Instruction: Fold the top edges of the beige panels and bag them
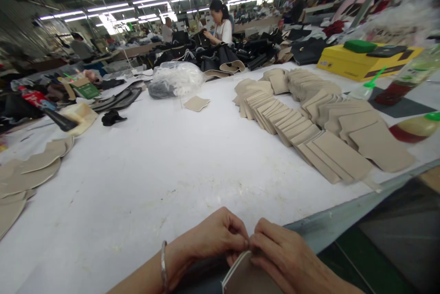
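Observation:
At the table's near edge, both hands meet over a beige cut panel (249, 275) with a pale edge, possibly more than one layer. My left hand (220, 234) is closed in a pinch at the panel's top edge, a silver bangle on its wrist. My right hand (278, 250) is closed on the panel's upper right side, thumb and fingers close to the left fingertips. Whatever lies between the fingertips is too small to make out. The lower part of the panel runs out of view. A dark surface shows beneath the hands.
Overlapping rows of beige panels (292, 124) cover the right of the white table (154, 170). More curved beige pieces (34, 165) lie at left. Behind stand a yellow box (357, 62), bottles with red liquid (412, 131) and a plastic-wrapped bundle (175, 78). A person (222, 28) works beyond.

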The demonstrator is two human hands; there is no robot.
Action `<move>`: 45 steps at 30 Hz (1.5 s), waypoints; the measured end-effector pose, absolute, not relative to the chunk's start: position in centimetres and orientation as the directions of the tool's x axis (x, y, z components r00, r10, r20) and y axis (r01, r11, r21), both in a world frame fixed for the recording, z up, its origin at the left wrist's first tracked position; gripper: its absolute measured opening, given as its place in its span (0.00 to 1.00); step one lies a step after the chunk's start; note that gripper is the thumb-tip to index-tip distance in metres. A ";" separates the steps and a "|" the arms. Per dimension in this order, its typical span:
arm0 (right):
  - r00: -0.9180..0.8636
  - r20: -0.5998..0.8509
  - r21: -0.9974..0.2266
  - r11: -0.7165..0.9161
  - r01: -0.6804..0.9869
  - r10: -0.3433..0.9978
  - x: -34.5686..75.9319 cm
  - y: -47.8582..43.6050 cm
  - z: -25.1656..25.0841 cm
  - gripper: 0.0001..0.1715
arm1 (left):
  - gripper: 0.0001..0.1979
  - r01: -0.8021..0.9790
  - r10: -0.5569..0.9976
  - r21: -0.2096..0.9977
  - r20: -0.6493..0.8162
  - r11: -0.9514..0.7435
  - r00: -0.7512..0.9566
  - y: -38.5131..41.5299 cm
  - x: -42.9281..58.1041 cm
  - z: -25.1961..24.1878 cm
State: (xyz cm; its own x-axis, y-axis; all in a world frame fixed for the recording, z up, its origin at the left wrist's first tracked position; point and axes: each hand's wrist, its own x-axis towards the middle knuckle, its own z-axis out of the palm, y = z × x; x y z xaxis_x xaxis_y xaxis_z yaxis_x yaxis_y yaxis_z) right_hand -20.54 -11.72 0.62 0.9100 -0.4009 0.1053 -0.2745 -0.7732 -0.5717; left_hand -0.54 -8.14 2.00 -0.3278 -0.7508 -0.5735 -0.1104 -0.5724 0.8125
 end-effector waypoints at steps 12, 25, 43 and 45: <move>0.948 -0.017 -0.486 -0.826 -0.286 -0.318 -20.6 -12.0 6.1 0.08 | 0.06 -0.726 -0.925 0.684 -0.317 -0.069 -0.211 -10.6 1.5 6.2; 0.904 0.128 -0.733 -0.653 -0.191 -0.408 -20.8 -10.4 2.2 0.12 | 0.14 -0.264 -0.744 0.921 -0.388 -0.287 -0.544 -9.3 0.7 2.4; 0.850 -0.182 -0.801 -0.427 -0.419 -0.494 -20.9 -9.6 1.8 0.12 | 0.10 -0.500 -0.815 0.810 -0.495 -0.306 -0.302 -3.9 1.3 4.4; 0.854 -0.190 -0.809 -0.415 -0.415 -0.484 -21.2 -9.6 1.5 0.11 | 0.10 -0.514 -0.814 0.808 -0.490 -0.289 -0.312 -4.0 1.2 4.6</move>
State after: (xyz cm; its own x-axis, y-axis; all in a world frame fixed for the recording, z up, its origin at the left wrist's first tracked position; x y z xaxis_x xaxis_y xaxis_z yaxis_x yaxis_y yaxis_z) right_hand -21.17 -9.64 1.49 0.8544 -0.4837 -0.1899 -0.4151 -0.4154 -0.8094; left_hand 1.17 -4.01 4.57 -0.3120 -0.8139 -0.4901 -0.5141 -0.2892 0.8075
